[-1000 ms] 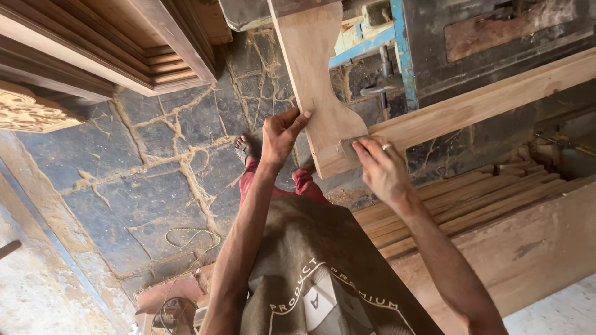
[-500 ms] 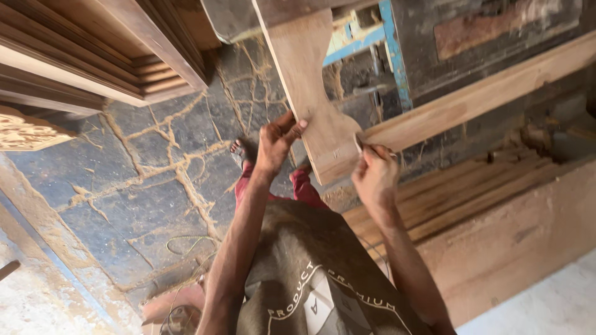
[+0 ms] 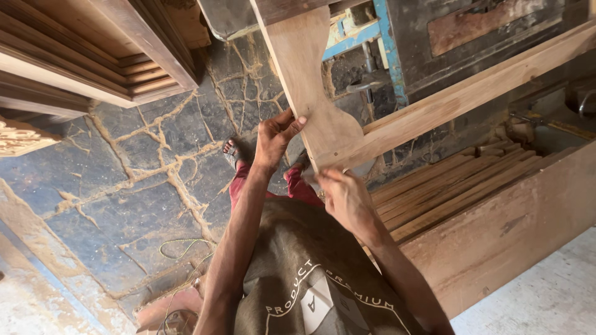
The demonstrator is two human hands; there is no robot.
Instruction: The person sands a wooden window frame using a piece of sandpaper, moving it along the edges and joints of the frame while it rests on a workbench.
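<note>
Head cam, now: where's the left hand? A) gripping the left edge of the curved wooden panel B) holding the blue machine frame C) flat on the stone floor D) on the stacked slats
A: the left hand grips the left edge of the curved wooden panel, thumb on its face, well above the stone floor.

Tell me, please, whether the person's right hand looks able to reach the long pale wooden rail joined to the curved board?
Probably yes: the right hand is below the curved board, and nothing lies between it and the rail.

Dusty stone floor (image 3: 130, 186); stacked wooden slats (image 3: 459, 186); blue-edged machine (image 3: 397, 43).
</note>
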